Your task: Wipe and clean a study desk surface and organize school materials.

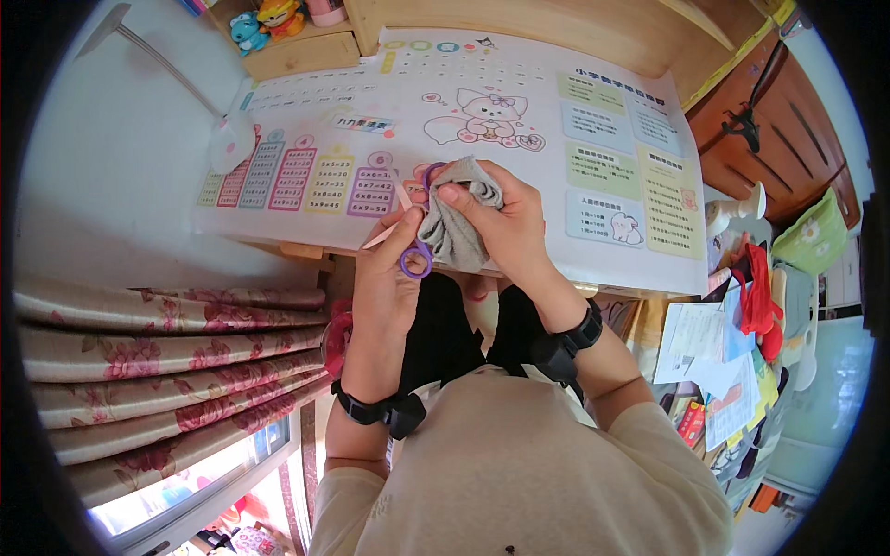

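Above the front edge of the printed desk mat [389, 153], both hands are close together. My right hand [511, 215] is closed on a bunched grey cloth [455, 233], its thumb pressing on the upper folds. My left hand [389, 267] holds purple-handled scissors [416, 260] between thumb and fingers, beside the cloth's left side. One purple finger ring points down toward me; another purple loop shows at the cloth's upper left. A thin pale pink strip [382, 235] sticks out by my left thumb. The cloth and fingers hide part of the scissors.
A white lamp [233, 144] stands on the desk's left. Small toy figures [280, 17] sit on a wooden shelf [302, 55] at the back. Floral curtains [188, 354] hang at the lower left. Papers [695, 340] and a red cloth item [759, 295] lie piled at the right.
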{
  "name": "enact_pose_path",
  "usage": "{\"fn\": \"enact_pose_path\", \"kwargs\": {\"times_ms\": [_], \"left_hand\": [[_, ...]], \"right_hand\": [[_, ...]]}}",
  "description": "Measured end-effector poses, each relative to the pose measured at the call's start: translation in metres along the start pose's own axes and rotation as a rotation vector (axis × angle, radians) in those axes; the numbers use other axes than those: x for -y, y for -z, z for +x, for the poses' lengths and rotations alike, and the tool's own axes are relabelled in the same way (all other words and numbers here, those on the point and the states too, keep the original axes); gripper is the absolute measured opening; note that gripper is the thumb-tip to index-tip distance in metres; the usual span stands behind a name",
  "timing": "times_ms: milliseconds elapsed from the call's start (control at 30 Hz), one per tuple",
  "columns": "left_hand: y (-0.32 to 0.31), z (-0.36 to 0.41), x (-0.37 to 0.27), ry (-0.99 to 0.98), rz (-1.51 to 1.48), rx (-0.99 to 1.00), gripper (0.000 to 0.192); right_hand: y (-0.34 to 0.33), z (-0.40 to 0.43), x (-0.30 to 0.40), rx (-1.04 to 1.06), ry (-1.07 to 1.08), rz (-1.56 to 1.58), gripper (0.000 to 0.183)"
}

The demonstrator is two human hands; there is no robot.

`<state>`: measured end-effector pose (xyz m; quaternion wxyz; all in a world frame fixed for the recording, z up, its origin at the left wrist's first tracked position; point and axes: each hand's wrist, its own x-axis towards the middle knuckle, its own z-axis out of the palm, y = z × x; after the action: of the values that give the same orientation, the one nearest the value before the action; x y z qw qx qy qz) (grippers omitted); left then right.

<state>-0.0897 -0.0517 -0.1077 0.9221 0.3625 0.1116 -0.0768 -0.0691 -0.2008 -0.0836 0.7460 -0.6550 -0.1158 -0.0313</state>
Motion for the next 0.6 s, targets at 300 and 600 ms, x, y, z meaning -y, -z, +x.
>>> {"fn": "enact_pose_path", "kwargs": {"times_ms": [300,600], "left_hand": [[-0.004,-0.003,0.000,0.129,-0.213,-0.036,0.017],[-0.003,-0.012,0.002,0.257,-0.266,0.037,0.010]], "right_hand": [[0.004,0.002,-0.010,-0.076,0.250,0.008,0.027],[0.004,0.002,0.006,0.175,0.542,-0.558,0.037]]}}
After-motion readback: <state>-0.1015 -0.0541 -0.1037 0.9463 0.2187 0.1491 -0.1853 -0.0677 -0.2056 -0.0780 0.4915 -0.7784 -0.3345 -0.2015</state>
